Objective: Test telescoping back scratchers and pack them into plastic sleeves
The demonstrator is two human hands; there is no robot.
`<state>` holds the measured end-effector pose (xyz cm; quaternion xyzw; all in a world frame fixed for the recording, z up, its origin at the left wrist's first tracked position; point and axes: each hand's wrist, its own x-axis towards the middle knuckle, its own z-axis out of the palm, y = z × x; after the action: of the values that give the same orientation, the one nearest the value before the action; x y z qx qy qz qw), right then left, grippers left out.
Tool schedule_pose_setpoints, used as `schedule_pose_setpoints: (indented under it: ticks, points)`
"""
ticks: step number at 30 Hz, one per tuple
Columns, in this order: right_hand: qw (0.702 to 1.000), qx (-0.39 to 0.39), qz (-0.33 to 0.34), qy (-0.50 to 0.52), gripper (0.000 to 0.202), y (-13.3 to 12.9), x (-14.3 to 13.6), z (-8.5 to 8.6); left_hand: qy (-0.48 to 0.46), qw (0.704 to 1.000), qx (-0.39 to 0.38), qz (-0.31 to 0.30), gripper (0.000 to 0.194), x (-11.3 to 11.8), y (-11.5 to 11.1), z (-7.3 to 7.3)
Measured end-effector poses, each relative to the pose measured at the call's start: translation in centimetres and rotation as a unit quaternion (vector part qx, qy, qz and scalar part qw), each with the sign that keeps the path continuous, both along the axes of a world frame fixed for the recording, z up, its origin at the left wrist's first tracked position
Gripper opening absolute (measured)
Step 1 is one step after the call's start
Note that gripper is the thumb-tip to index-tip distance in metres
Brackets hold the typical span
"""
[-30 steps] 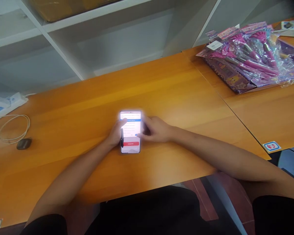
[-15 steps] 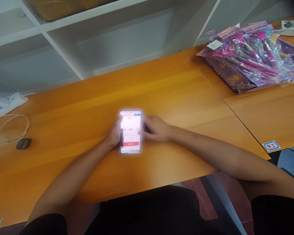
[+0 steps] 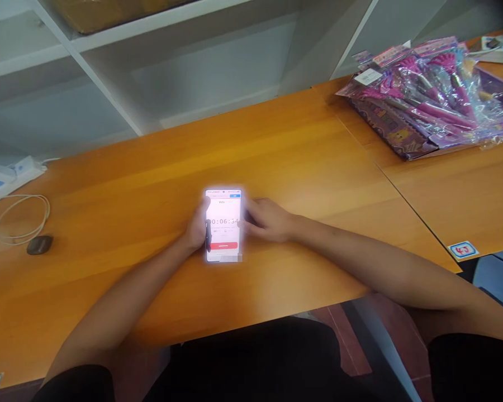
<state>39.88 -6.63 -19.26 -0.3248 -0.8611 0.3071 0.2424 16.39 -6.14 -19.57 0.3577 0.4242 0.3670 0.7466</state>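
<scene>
A smartphone [image 3: 223, 211] with a bright, glowing screen is held upright between my two hands over the wooden table. The screen shows a timer at 00:06:34 and a red bar below it. My left hand [image 3: 198, 228] is closed along the phone's left edge, its thumb at the side of the screen. On the opposite edge my right hand [image 3: 266, 219] grips the phone, with the thumb against the right side. Most of the fingers are hidden behind the phone or lost in its glare.
A purple display box [image 3: 406, 139] on the right holds several pink hand-shaped items [image 3: 427, 106] in clear wrappers. To the left lie a small dark device [image 3: 39, 244] and a coiled white cable [image 3: 23, 220], near a white power strip [image 3: 14, 177]. White shelving [image 3: 218, 72] borders the wooden table [image 3: 159, 173].
</scene>
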Motion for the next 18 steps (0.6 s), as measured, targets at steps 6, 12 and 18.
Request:
schedule_pose_setpoints:
  ticks: [6, 12, 18]
  points:
    - [1.0, -0.004, 0.002, -0.001, 0.059, 0.0, 0.01, 0.03, -0.007, 1.0, 0.011, 0.007, 0.071, 0.15, -0.05, 0.13]
    - [1.0, 0.002, 0.003, -0.008, 0.063, 0.08, 0.07, -0.02, -0.024, 0.999, 0.028, 0.011, 0.068, 0.26, -0.12, 0.41]
    - [1.0, 0.001, -0.006, 0.024, 0.07, 0.08, 0.05, 0.02, -0.049, 0.999, 0.018, 0.009, 0.072, 0.37, -0.09, 0.59]
